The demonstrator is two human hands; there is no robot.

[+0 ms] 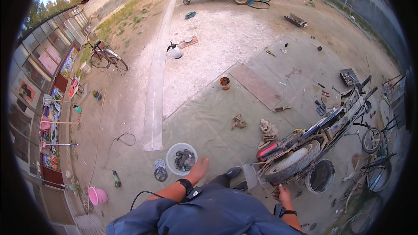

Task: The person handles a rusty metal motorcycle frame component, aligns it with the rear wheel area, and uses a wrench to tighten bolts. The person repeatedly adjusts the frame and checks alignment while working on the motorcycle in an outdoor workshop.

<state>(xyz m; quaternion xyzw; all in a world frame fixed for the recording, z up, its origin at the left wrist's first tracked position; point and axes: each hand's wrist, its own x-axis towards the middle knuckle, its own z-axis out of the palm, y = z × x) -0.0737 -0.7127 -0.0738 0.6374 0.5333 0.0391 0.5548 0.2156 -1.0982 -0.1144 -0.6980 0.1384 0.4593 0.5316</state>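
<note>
Over the ground sheet, my left hand (200,169) is at the right rim of a white plastic basin (169,162); I see nothing in it. Dark metal parts (184,160) lie heaped inside that basin. My right hand (283,195), fingers curled and thumb up, is at the rear end of a worn motorcycle (313,140), close under its rear wheel (292,162). Whether it grips a part there is hard to make out. To the right of the wheel stands a dark, round tub (321,176). A clear container with a dark round part (160,170) sits left of the basin.
Crumpled rags (269,130) lie by the motorcycle, and a wire brush (282,108) beyond them. A rusty-looking can (224,83) stands on the sheet. An angle grinder (116,179) with a cord and a pink bucket (98,195) are at left. Bicycle parts (372,140) crowd the right.
</note>
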